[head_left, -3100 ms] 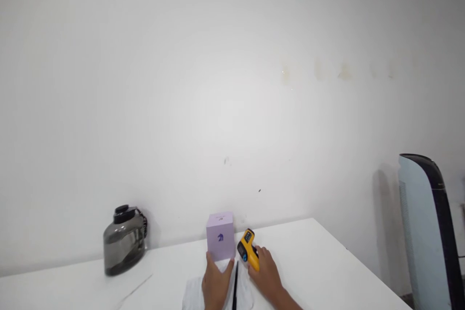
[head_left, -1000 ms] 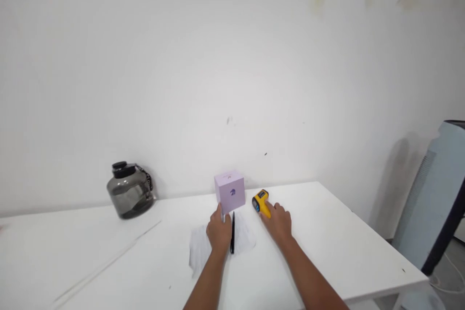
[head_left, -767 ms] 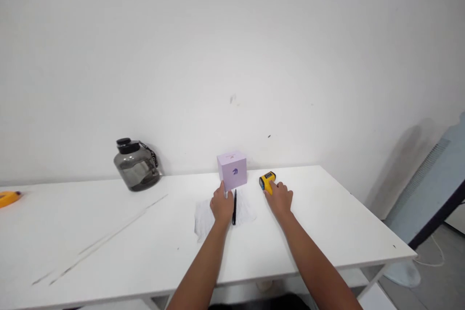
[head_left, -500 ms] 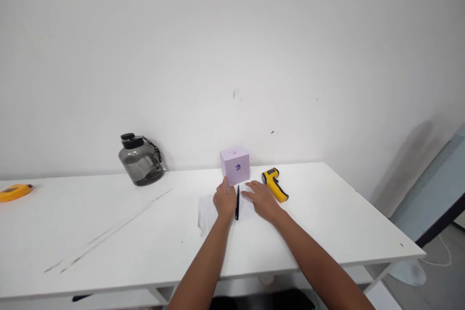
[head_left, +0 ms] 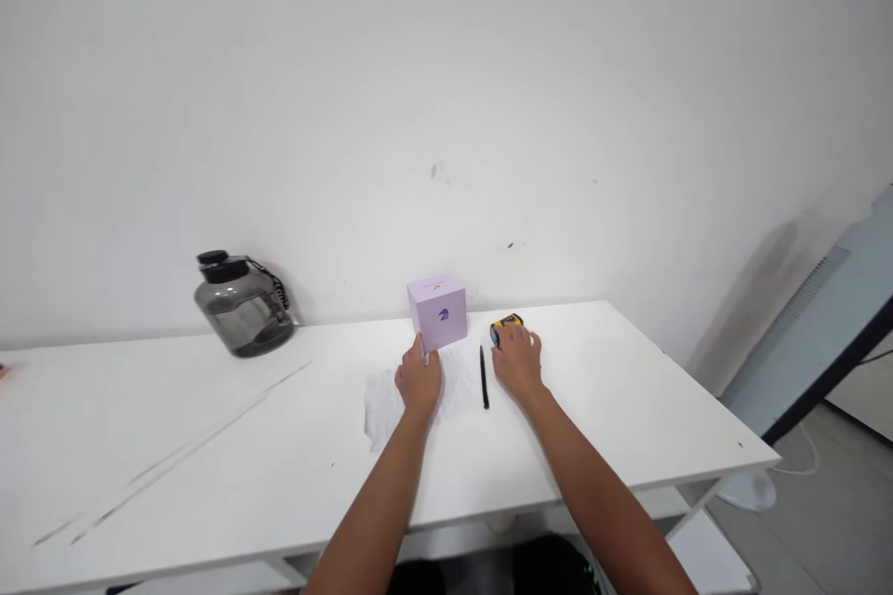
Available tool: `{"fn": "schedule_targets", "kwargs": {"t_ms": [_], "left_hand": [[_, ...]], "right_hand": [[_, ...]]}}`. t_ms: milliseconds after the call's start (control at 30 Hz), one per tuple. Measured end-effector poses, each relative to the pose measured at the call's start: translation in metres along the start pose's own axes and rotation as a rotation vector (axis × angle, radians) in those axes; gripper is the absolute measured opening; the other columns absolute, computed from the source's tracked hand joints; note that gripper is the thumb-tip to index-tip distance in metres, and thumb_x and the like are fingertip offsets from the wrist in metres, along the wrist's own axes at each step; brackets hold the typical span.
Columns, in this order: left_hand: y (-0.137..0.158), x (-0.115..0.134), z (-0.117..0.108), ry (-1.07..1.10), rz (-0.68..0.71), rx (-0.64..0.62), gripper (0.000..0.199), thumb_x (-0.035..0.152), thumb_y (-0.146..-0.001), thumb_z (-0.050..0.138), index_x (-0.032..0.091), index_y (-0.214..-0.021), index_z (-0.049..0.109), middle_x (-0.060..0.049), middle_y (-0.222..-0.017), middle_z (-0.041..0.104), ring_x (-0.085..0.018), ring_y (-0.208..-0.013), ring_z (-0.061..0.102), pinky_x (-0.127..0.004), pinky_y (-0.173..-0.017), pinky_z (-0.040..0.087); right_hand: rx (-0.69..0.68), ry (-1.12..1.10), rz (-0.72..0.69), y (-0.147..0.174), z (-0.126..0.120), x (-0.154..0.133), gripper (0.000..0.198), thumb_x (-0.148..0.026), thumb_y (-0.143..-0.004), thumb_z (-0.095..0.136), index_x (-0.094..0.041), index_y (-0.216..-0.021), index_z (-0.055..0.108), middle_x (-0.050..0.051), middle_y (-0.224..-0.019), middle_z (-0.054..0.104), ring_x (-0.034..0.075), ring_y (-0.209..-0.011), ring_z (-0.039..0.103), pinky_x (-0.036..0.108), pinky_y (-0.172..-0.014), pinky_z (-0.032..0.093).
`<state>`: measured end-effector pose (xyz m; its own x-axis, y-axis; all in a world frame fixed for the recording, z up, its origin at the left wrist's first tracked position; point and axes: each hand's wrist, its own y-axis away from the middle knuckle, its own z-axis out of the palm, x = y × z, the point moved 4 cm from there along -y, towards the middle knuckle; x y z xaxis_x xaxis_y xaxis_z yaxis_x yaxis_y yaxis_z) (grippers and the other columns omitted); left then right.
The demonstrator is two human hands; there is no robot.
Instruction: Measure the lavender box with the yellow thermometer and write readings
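My left hand [head_left: 419, 381] rests on a creased white sheet of paper [head_left: 382, 404], thumb and index finger apart at the lower front edge of a lilac box [head_left: 439, 318]. The box stands upright with a dark purple emblem on its front. My right hand [head_left: 517, 361] is curled over a yellow and black infrared thermometer [head_left: 507, 323]. Its display end shows past my fingers, while its handle is hidden beneath the hand. A black pen [head_left: 484, 378] lies between my hands, beside the paper's right edge.
A smoky grey water jug [head_left: 244, 311] with a black lid stands at the left near the wall. The white table [head_left: 209, 483] ends at the right, where a grey-blue appliance [head_left: 809, 325] leans. An orange object [head_left: 4, 372] is cut off at the left edge.
My right hand has moved right and closed over the thermometer. The pen now lies farther right, off the paper. My left hand stays by the box. The view has shifted slightly to the right.
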<state>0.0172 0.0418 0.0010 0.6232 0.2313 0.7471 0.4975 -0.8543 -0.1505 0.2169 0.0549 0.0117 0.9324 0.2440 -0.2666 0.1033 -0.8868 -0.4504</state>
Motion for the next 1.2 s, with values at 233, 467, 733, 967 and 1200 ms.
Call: {"fn": "schedule_targets", "kwargs": {"t_ms": [233, 467, 733, 967, 1200], "left_hand": [[-0.001, -0.001, 0.0, 0.012, 0.012, 0.011, 0.054, 0.034, -0.095, 0.041, 0.024, -0.148, 0.043, -0.011, -0.139, 0.058, -0.025, -0.127, 0.055, -0.041, -0.112, 0.034], [-0.005, -0.004, 0.002, -0.008, -0.001, 0.005, 0.055, 0.038, -0.094, 0.041, 0.025, -0.149, 0.042, -0.011, -0.139, 0.057, -0.025, -0.126, 0.055, -0.04, -0.109, 0.036], [-0.006, -0.005, 0.003, 0.005, 0.004, 0.006, 0.056, 0.038, -0.095, 0.039, 0.024, -0.149, 0.041, -0.011, -0.139, 0.057, -0.025, -0.125, 0.056, -0.041, -0.111, 0.035], [-0.005, -0.004, 0.002, -0.008, 0.012, 0.007, 0.056, 0.037, -0.095, 0.04, 0.024, -0.149, 0.041, -0.011, -0.14, 0.056, -0.024, -0.128, 0.054, -0.038, -0.11, 0.035], [-0.002, -0.001, 0.002, -0.013, 0.008, -0.008, 0.056, 0.036, -0.094, 0.039, 0.023, -0.149, 0.04, -0.012, -0.142, 0.055, -0.025, -0.128, 0.055, -0.041, -0.111, 0.035]], "right_hand": [[-0.029, -0.181, 0.227, -0.007, 0.006, 0.025, 0.045, -0.038, -0.098, 0.042, -0.01, -0.133, 0.05, 0.018, -0.112, 0.061, 0.028, -0.101, 0.059, 0.039, -0.083, 0.045], [0.316, -0.725, 0.17, -0.001, 0.006, 0.015, 0.047, -0.047, -0.1, 0.025, -0.02, -0.136, 0.04, 0.013, -0.121, 0.056, 0.023, -0.105, 0.059, 0.036, -0.086, 0.048], [0.321, -0.719, 0.21, -0.004, 0.009, 0.021, 0.05, -0.046, -0.101, 0.026, -0.016, -0.138, 0.039, 0.015, -0.124, 0.055, 0.023, -0.108, 0.057, 0.036, -0.09, 0.048], [0.053, -0.106, 0.15, -0.006, 0.014, 0.019, 0.042, -0.033, -0.097, 0.049, -0.017, -0.135, 0.053, 0.015, -0.118, 0.063, 0.026, -0.102, 0.059, 0.039, -0.088, 0.042], [-0.051, 0.06, 0.101, -0.004, 0.006, 0.012, 0.043, -0.026, -0.093, 0.055, -0.019, -0.135, 0.057, 0.019, -0.132, 0.058, 0.032, -0.124, 0.05, 0.05, -0.103, 0.032]]}}
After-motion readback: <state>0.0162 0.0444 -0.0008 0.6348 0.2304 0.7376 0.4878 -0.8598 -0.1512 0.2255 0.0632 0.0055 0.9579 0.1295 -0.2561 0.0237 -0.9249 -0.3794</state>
